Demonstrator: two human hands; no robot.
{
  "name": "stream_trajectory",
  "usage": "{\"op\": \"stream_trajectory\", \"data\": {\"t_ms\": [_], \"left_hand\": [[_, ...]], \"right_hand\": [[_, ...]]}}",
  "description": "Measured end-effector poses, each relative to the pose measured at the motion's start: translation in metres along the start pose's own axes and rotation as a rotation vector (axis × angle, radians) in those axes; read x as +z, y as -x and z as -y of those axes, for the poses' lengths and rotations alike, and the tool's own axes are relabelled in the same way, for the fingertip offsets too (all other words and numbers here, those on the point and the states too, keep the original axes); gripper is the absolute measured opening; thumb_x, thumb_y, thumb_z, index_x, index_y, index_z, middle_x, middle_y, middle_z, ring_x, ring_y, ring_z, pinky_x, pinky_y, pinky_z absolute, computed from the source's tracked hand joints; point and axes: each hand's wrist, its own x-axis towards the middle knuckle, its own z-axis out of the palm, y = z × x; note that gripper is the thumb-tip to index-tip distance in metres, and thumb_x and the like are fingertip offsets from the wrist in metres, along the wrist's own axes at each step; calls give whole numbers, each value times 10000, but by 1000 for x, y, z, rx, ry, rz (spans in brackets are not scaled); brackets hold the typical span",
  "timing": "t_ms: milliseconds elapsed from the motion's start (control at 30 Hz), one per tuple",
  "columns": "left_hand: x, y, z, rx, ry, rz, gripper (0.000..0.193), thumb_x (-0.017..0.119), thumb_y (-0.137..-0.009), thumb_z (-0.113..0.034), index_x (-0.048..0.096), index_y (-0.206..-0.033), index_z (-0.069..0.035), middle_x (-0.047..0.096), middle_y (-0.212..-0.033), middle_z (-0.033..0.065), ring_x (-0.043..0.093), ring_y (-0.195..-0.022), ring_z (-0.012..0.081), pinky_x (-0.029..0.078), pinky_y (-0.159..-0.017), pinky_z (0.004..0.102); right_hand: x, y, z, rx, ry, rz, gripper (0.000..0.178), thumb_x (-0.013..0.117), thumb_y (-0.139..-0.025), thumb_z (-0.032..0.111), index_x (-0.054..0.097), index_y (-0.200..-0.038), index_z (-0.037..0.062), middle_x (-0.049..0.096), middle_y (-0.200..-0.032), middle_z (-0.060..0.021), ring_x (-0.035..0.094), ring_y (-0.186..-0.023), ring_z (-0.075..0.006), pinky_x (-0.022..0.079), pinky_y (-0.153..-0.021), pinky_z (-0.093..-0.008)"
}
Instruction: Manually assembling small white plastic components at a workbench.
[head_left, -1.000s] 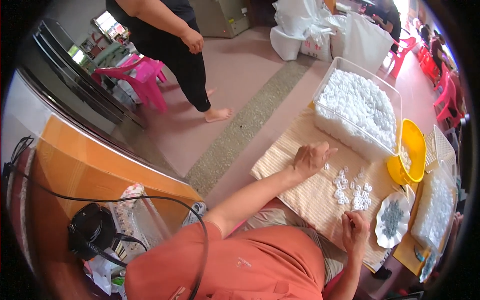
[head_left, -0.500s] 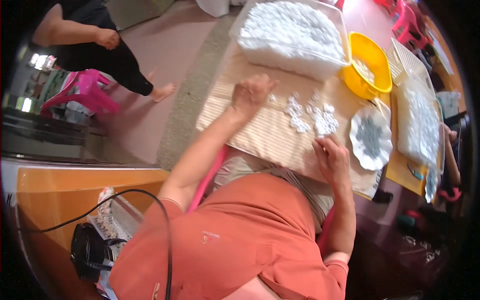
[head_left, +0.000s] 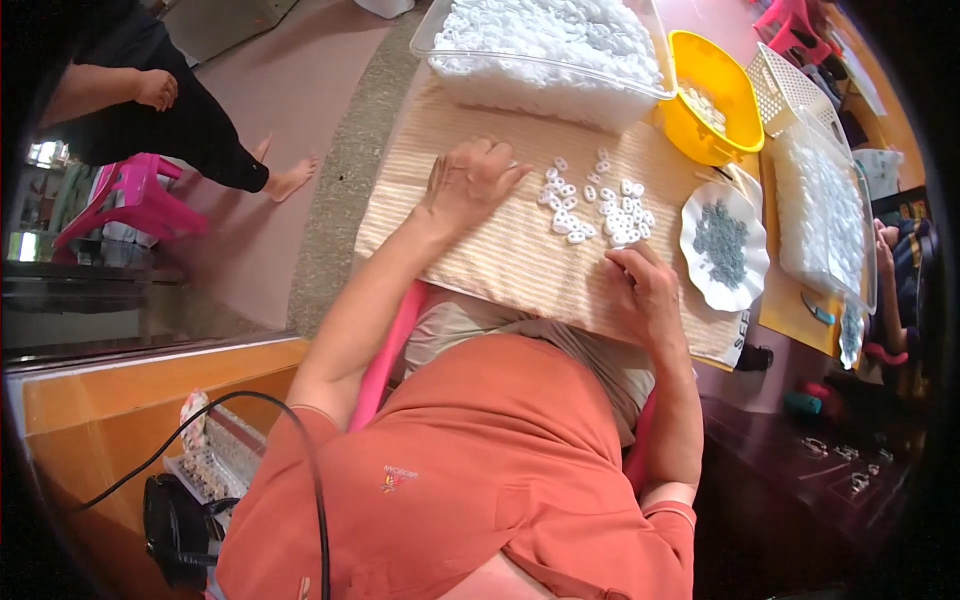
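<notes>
Small white oval plastic pieces with two holes (head_left: 623, 212) lie in two loose groups on the striped cloth (head_left: 400, 215). To their left, my left hand (head_left: 470, 185) rests low over the cloth with its fingers curled. A bit of white shows at its thumb and forefinger, seemingly one of these pieces. My right hand (head_left: 645, 290) is at the near edge of the right group, thumb and fingers drawn together. Its fingertips touch or nearly touch the closest pieces; whatever they hold is hidden.
Beyond the pieces stands a clear bin (head_left: 530, 90) heaped with white pieces. A yellow basin (head_left: 755, 110), a white fluted dish (head_left: 700, 285) of grey bits and another filled clear bin (head_left: 820, 215) are at right. A person (head_left: 215, 140) stands far left; another person's arm (head_left: 888, 290) shows at right.
The whole view has shifted, so the table sits higher and further left. My left hand's fingers have curled more by the loose white piece; my right hand stays beside the right group.
</notes>
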Motion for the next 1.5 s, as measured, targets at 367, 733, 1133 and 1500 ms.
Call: {"op": "stream_trajectory", "data": {"t_ms": [367,733,1133,1500], "left_hand": [[-12,2,-7,143,37,-57,272,743,-758,-244,611,-877,-39,618,-884,143,599,-866,343,504,-747,407],[-9,14,-46,13,216,275,319,701,-780,-146,572,-1043,-19,606,-913,173,616,-867,368,517,-753,441],[13,-5,-56,28,421,306,323,681,-765,-120,605,-1062,-20,626,-953,191,622,-889,373,513,-774,436],[11,8,-61,62,553,245,478,696,-710,-54,559,-1165,-15,594,-1052,203,592,-966,379,487,-855,423]], "right_hand": [[12,4,-9,259,-50,-73,123,664,-848,144,660,-917,42,633,-906,-111,633,-718,-315,503,-637,-412],[9,-6,-20,374,288,65,303,678,-854,267,649,-1062,49,644,-878,-125,647,-818,-301,497,-704,-395],[14,-28,-30,265,54,83,290,674,-818,131,651,-1086,20,643,-1022,-161,648,-863,-326,502,-773,-392],[5,-25,-49,309,113,-15,394,694,-789,109,606,-1152,-17,612,-1121,-218,613,-978,-388,485,-856,-409]]}}
